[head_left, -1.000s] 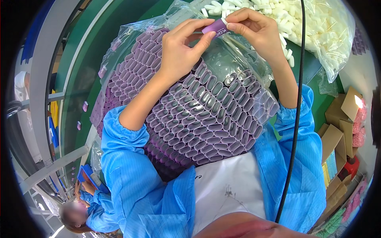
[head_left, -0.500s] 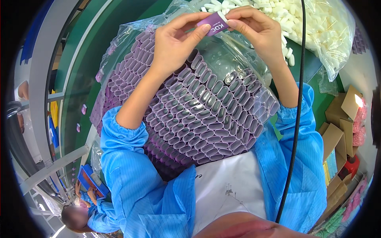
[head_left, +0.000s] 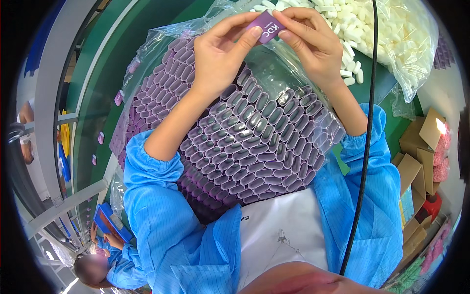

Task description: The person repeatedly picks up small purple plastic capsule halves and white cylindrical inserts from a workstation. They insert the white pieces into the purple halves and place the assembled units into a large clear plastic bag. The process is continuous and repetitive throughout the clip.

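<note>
At the top of the view, my left hand (head_left: pixel 215 61) grips the left end of a small purple oval case (head_left: pixel 267 28) between thumb and fingers. The fingers and thumb of my right hand (head_left: pixel 318 46) close on the case's right end and cover it. Below my hands lies a clear plastic bag packed with empty purple oval sleeves (head_left: pixel 254 132), standing on end in close rows. Beyond my right hand spreads a heap of white oval pieces (head_left: pixel 350 29), partly on a clear bag.
A black cable (head_left: pixel 364 161) hangs across the right side. Along the left, a green conveyor belt (head_left: pixel 88 132) carries a few purple cases (head_left: pixel 118 98). Cardboard boxes (head_left: pixel 411 171) stand at right. Another person (head_left: pixel 122 264) works beside a blue tray (head_left: pixel 111 221) at lower left.
My right fingers have slid onto the case's right end, where a white piece showed before and is now hidden. The cases on the belt have shifted slightly toward the lower left.
</note>
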